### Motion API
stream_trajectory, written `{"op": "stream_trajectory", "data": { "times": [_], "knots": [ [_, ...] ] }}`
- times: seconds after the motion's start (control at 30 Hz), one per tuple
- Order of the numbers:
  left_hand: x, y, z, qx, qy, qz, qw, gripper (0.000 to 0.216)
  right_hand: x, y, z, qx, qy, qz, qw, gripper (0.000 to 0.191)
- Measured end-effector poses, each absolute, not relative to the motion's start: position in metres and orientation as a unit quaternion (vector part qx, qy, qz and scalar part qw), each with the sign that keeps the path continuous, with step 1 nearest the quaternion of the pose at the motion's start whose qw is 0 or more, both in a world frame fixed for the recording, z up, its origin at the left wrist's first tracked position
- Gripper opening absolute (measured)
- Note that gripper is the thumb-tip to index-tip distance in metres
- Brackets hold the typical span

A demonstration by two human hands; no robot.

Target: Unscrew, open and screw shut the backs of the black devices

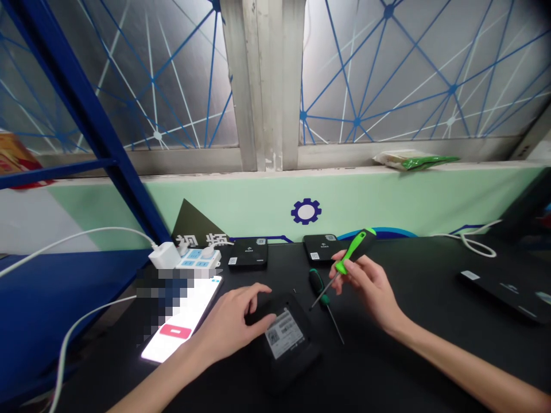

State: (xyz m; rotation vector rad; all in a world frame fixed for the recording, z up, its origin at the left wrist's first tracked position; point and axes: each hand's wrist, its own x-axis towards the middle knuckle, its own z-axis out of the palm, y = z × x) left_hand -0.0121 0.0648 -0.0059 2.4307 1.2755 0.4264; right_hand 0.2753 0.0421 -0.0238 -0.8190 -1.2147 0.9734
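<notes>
My right hand [365, 281] is closed round a screwdriver [355, 249] with a bright green and black handle. Its shaft slants down to the left, the tip close to the right edge of a black set-top box [301, 358]. This box lies label side up on the black table. My left hand [235, 312] rests on its left part, thumb and fingers apart, the thumb at the edge of the white label [284, 332]. A second screwdriver [321, 287], dark with green, lies between box and right hand. A tiny screw-like piece [295, 291] lies behind the box.
Two more black boxes [248, 253] [318, 248] stand along the wall, and another black device [508, 292] lies at the right. On the left are a lit phone [193, 321], a power strip [198, 258] with a white charger [164, 255], cables and a blue metal frame [81, 86].
</notes>
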Motion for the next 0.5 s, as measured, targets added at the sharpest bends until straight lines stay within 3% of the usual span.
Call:
{"op": "stream_trajectory", "data": {
  "times": [0.5],
  "knots": [
    [-0.0081,0.0583,-0.0091,0.858,0.467,0.107,0.183,0.055,0.2717,0.0320,-0.0188,-0.363,-0.609,0.378,0.595,0.023]
  ]
}}
